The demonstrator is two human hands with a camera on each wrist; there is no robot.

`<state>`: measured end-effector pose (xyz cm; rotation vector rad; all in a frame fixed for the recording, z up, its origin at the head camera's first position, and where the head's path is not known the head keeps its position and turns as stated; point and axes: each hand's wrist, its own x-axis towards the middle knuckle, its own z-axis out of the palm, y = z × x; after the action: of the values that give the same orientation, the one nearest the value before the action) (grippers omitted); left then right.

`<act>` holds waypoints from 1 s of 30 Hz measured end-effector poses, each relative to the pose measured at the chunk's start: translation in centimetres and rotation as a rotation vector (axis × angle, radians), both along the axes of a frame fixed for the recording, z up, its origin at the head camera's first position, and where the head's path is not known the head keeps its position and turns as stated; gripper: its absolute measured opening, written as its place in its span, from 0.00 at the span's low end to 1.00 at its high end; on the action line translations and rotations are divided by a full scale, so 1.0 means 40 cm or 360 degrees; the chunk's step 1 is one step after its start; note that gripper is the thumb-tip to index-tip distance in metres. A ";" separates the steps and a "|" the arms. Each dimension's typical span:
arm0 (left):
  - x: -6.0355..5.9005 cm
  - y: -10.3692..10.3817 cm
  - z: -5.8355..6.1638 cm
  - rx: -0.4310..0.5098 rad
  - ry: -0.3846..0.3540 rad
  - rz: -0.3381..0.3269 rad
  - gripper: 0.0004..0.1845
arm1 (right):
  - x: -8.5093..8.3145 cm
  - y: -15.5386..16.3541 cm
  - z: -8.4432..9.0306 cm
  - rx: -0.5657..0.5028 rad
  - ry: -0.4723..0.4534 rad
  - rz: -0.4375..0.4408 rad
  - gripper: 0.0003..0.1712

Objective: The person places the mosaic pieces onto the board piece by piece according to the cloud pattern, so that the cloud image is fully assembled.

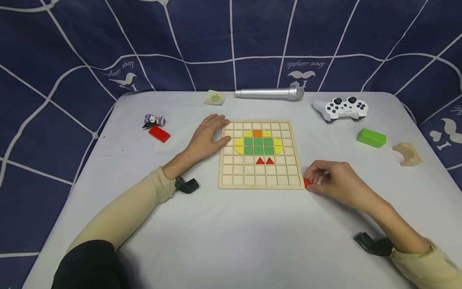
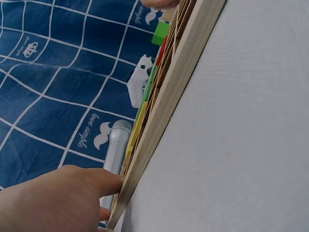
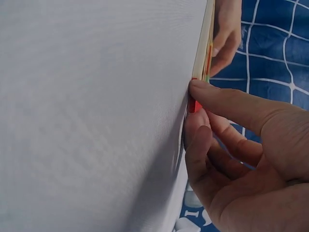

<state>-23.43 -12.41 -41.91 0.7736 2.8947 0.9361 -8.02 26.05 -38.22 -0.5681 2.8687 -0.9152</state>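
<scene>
Red piece [image 1: 307, 183] sits on the surface at the wooden board's [image 1: 260, 182] near right corner, pinched by the right hand [image 1: 333, 180]. Left hand [image 1: 207, 138], fingers relaxed, steadies the board's far edge. Probably best lifting it cleanly, no dragging.

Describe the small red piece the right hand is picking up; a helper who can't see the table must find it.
Start at the wooden grid board mid-table. At its near right corner, the right hand pinches a small red piece. Unlike the red triangles, it lies off the board.
</scene>
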 end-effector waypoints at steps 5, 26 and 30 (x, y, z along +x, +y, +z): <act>0.002 0.002 0.003 0.0007 0.0005 -0.0008 0.31 | -0.002 0.011 0.014 -0.0058 -0.0037 0.0039 0.19; -0.003 0.002 -0.003 0.0011 -0.0017 0.0004 0.31 | -0.205 -0.206 0.068 -0.0178 -0.0020 0.0276 0.05; -0.002 -0.002 0.001 0.0005 -0.0002 0.0007 0.31 | -0.221 -0.269 0.059 -0.0201 -0.0041 0.0301 0.03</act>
<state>-23.51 -12.48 -41.89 0.7670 2.8957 0.9411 -16.86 15.29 -35.85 -0.8163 2.6907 -1.0678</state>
